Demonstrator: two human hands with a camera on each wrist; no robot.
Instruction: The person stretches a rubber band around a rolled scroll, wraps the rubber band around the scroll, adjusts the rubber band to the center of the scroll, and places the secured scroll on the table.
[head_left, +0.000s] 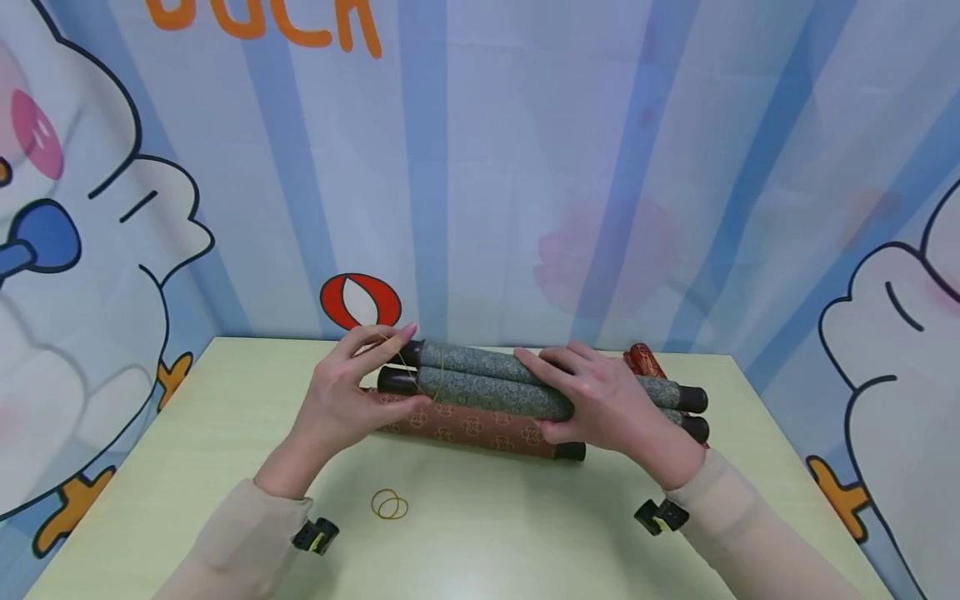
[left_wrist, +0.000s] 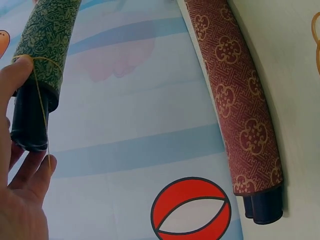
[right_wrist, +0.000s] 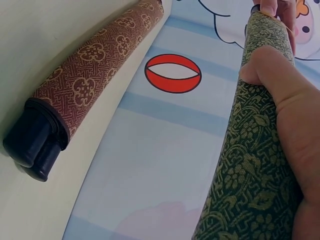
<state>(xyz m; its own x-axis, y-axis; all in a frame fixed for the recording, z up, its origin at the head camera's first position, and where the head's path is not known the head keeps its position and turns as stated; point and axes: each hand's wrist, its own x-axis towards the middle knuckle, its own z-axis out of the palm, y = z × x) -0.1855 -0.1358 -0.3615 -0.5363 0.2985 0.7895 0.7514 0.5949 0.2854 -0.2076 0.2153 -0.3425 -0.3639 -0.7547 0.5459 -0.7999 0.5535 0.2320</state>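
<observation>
A green patterned scroll, rolled from both sides into two parallel rolls with black end knobs, is held up above the table. My right hand grips it right of its middle, thumb lying along the cloth in the right wrist view. At the scroll's left end, my left hand holds a thin yellow rubber band stretched around that end, thumb and fingers spread about the black knobs. In the left wrist view the band runs from thumb to a fingertip.
Behind and below the green scroll lies a brownish-red patterned scroll with black knobs. Part of a glossy red item shows past my right hand. Two loose rubber bands lie on the pale table. A printed cloth backdrop stands behind.
</observation>
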